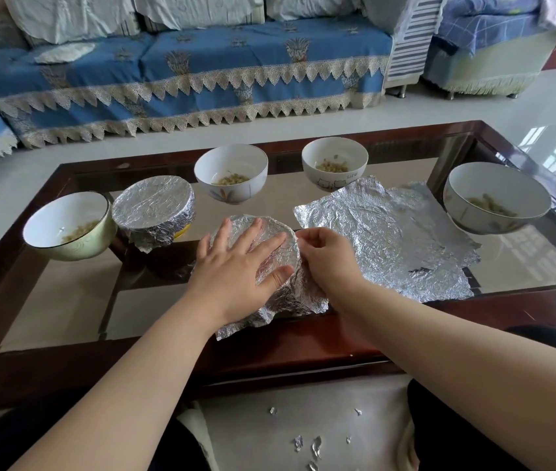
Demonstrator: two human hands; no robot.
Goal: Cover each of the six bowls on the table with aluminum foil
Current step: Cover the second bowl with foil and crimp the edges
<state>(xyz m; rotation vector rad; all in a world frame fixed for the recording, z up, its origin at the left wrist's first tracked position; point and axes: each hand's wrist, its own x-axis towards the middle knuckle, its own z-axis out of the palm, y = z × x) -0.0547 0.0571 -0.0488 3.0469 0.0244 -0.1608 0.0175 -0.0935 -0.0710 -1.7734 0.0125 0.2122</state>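
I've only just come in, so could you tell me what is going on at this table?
A person is covering bowls of food with aluminium foil at a glass-topped table. The left hand presses flat on the foil over the bowl being wrapped, while the right hand pinches the foil at its rim. One covered bowl sits behind to the left. Four open bowls remain, and spare foil sheets lie to the right.

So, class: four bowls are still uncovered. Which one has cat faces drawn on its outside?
The back-right bowl, just behind the loose foil sheet. The other three open bowls show no cat drawings.
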